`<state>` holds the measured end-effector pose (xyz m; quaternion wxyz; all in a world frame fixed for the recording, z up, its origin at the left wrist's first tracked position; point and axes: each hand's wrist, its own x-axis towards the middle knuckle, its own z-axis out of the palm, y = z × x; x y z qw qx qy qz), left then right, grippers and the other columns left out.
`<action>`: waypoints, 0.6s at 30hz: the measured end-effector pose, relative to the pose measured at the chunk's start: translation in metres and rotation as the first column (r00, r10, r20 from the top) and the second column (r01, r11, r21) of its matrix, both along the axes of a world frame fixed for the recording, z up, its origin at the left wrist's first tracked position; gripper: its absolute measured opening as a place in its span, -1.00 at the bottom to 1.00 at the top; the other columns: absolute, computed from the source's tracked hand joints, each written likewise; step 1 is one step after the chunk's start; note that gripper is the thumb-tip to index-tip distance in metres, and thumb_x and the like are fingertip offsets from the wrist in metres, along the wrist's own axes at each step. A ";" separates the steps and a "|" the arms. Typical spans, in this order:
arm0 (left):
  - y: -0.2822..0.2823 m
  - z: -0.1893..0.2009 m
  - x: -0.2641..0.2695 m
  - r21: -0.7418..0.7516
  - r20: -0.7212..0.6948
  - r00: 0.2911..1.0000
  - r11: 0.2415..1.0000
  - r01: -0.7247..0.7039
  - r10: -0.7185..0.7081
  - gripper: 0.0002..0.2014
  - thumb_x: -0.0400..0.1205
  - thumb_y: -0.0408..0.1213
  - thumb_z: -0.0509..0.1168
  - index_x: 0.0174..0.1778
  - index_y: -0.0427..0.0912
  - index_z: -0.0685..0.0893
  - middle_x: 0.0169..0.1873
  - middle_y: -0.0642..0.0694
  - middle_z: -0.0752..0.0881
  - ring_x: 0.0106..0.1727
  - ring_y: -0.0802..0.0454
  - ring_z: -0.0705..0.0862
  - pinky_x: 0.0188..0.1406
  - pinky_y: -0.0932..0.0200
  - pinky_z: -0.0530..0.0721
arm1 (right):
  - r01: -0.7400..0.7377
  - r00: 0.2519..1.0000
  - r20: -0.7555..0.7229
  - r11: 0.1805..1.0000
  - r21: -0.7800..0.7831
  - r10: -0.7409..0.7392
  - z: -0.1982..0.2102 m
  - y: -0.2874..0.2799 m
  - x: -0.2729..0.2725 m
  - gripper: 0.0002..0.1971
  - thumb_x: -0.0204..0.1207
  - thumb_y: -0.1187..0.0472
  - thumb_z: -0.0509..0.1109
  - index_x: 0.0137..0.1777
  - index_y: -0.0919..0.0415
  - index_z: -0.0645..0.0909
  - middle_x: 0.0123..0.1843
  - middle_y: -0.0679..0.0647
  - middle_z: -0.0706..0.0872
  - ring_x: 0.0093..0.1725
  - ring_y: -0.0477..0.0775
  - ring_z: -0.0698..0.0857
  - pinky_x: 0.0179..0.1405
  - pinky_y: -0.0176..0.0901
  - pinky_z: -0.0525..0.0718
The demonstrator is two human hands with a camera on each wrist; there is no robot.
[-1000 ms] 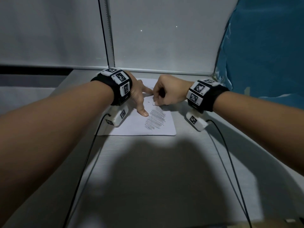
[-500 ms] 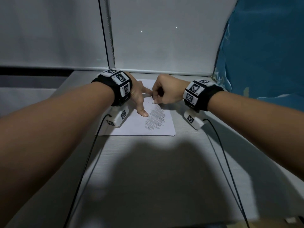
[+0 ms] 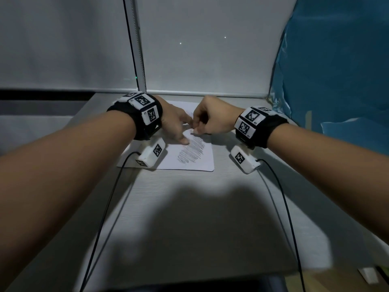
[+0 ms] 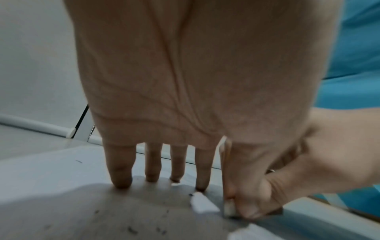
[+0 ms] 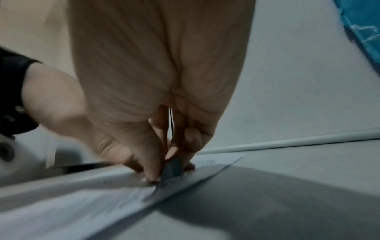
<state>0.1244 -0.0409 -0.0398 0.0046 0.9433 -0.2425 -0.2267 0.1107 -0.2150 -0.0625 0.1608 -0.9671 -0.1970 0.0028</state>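
Paper (image 3: 200,165) under flat left hand (image 3: 172,123), fingers (image 4: 121,170) straight, right hand (image 3: 212,119) curled, pinching eraser (image 5: 172,168) on it

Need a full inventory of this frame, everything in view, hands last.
paper sheet: 1, white, far on the table, under both hands
pencil scribble: 1 patch, grey, on the sheet's right half
eraser: 1, looks dark grey, pinched on the sheet
table: 1, pale grey, foreground
plastic sheeting: 1, blue, right side
cables: 2, black, trailing over the table
wrist cameras: 2, white with black markers, under the wrists
wristbands: 2, black with marker tiles, on the wrists
left hand: 1, fingers straight, pressing the sheet
right hand: 1, fingers curled, pinching the eraser
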 end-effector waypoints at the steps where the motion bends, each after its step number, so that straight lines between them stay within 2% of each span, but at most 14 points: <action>1: -0.001 -0.002 -0.001 -0.050 -0.022 1.000 0.999 -0.012 0.011 -0.32 0.68 0.13 0.34 0.71 0.09 0.30 0.62 -0.02 0.40 0.63 -0.05 0.36 0.48 0.09 0.29 | 0.001 1.000 -0.010 1.000 -0.014 -0.001 -0.002 0.002 -0.001 -0.95 0.42 0.23 0.62 -0.25 0.13 0.84 -0.42 -0.11 0.73 -0.49 -0.22 0.61 -0.40 -0.38 0.58; 2: -0.002 -0.005 0.000 -0.096 -0.031 1.000 0.995 -0.006 0.003 -0.35 0.69 0.17 0.30 0.68 0.03 0.36 0.58 -0.02 0.44 0.62 -0.04 0.38 0.50 0.10 0.28 | 0.003 1.000 -0.015 1.000 -0.030 -0.004 -0.002 0.003 -0.001 -0.91 0.41 0.22 0.62 -0.29 0.09 0.80 -0.42 -0.09 0.73 -0.46 -0.18 0.62 -0.38 -0.32 0.61; 3: -0.003 -0.008 0.000 -0.126 -0.026 1.000 0.992 0.003 -0.007 -0.30 0.65 0.26 0.28 0.65 -0.02 0.38 0.57 -0.03 0.46 0.61 -0.06 0.40 0.56 0.02 0.29 | 0.008 1.000 -0.024 0.999 -0.039 -0.009 -0.003 0.004 0.000 -0.89 0.40 0.21 0.61 -0.32 0.08 0.77 -0.41 -0.08 0.73 -0.43 -0.14 0.63 -0.36 -0.26 0.64; 5: -0.002 -0.014 0.002 -0.108 0.018 1.000 0.994 0.011 -0.009 -0.11 0.52 0.44 0.27 0.68 -0.03 0.33 0.60 -0.05 0.44 0.59 -0.10 0.42 0.59 -0.14 0.33 | -0.001 0.999 -0.055 0.999 -0.037 -0.001 -0.002 0.004 0.001 -0.92 0.39 0.23 0.61 -0.30 0.10 0.80 -0.39 -0.07 0.77 -0.42 -0.12 0.67 -0.36 -0.26 0.67; 9: 0.003 -0.016 0.000 0.090 0.089 0.996 0.996 0.015 -0.024 0.14 0.32 0.59 0.34 0.77 0.25 0.03 0.75 0.01 0.08 0.72 -0.14 0.20 0.60 -0.23 0.27 | -0.004 0.996 -0.085 1.000 -0.019 0.002 0.003 0.000 0.010 -0.95 0.45 0.25 0.67 -0.21 0.18 0.88 -0.36 -0.05 0.84 -0.47 -0.27 0.69 -0.36 -0.36 0.69; 11: 0.001 -0.016 -0.002 0.103 0.106 0.994 0.995 0.016 -0.027 0.13 0.31 0.62 0.29 0.76 0.27 0.02 0.76 -0.01 0.04 0.72 -0.16 0.19 0.58 -0.23 0.27 | 0.022 0.997 -0.079 0.999 -0.027 -0.024 0.004 -0.001 0.016 -0.95 0.45 0.25 0.68 -0.20 0.19 0.88 -0.35 -0.04 0.86 -0.48 -0.29 0.69 -0.39 -0.40 0.67; 13: -0.002 -0.018 -0.001 0.101 0.130 0.991 0.995 0.018 -0.031 0.11 0.33 0.63 0.25 0.75 0.26 0.05 0.75 -0.02 0.08 0.71 -0.18 0.23 0.55 -0.24 0.30 | 0.043 0.997 -0.054 0.998 -0.036 -0.045 0.003 -0.001 0.020 -0.96 0.43 0.25 0.67 -0.21 0.19 0.87 -0.36 -0.04 0.84 -0.50 -0.29 0.66 -0.36 -0.34 0.67; 15: -0.004 -0.019 0.002 0.104 0.131 0.991 0.995 0.009 -0.023 0.15 0.29 0.65 0.28 0.75 0.25 0.06 0.74 -0.02 0.10 0.70 -0.19 0.25 0.56 -0.27 0.32 | 0.054 0.998 -0.032 0.998 -0.035 -0.055 0.005 -0.001 0.021 -0.97 0.42 0.27 0.64 -0.22 0.20 0.86 -0.38 -0.05 0.82 -0.53 -0.28 0.64 -0.35 -0.30 0.68; 18: -0.002 -0.018 0.005 0.100 0.094 0.996 0.995 -0.012 0.002 0.20 0.25 0.61 0.38 0.77 0.25 0.05 0.74 0.03 0.08 0.72 -0.16 0.20 0.59 -0.27 0.29 | 0.062 0.998 -0.014 0.998 -0.009 -0.062 0.010 -0.001 0.022 -0.98 0.42 0.30 0.62 -0.20 0.19 0.86 -0.47 -0.15 0.75 -0.55 -0.30 0.63 -0.44 -0.37 0.62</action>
